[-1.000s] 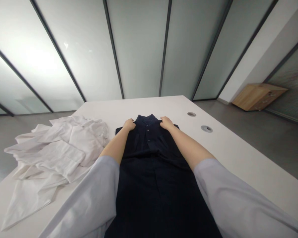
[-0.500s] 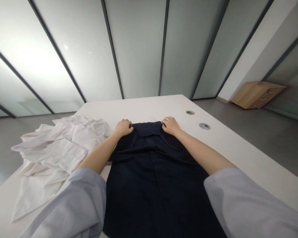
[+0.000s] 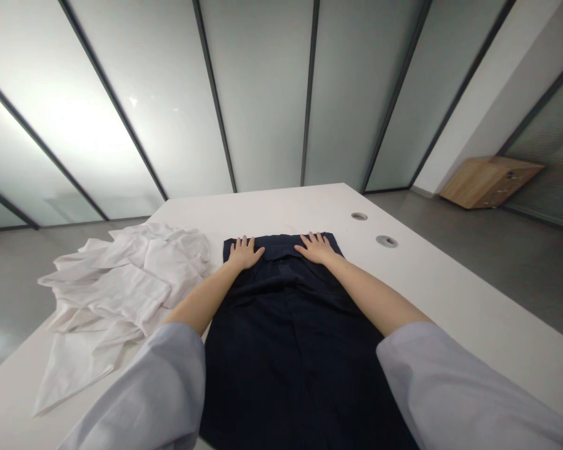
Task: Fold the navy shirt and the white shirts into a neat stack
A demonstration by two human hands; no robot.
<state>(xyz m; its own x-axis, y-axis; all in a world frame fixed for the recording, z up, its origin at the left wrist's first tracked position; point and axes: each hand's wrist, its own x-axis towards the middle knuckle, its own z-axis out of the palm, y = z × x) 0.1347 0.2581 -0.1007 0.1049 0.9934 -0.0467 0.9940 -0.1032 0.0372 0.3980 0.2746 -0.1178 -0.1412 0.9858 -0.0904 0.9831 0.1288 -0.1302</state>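
Note:
A dark navy garment [image 3: 295, 350] lies lengthwise on the white table, its far end a straight band like a waistband; whether it is trousers or a skirt I cannot tell. Near the left of that far edge, my left hand [image 3: 246, 253] rests flat on the cloth with its fingers spread. My right hand [image 3: 316, 249] lies the same way near the right corner, fingers apart and pointing away from me. Neither hand grips the fabric. Creases run across the cloth just below the band. The near end runs out of view under me.
To the left, a crumpled heap of white cloth [image 3: 131, 281] lies on the table, one corner trailing toward me. Two round cable holes, a far grommet [image 3: 359, 216] and a nearer grommet [image 3: 386, 241], sit in the white tabletop [image 3: 450, 306]. A wooden cabinet [image 3: 485, 181] stands beyond at right.
Both hands have let go of the garment's far corners and now lie flat on it, fingers spread. The far band looks wider and flatter, its corners now showing.

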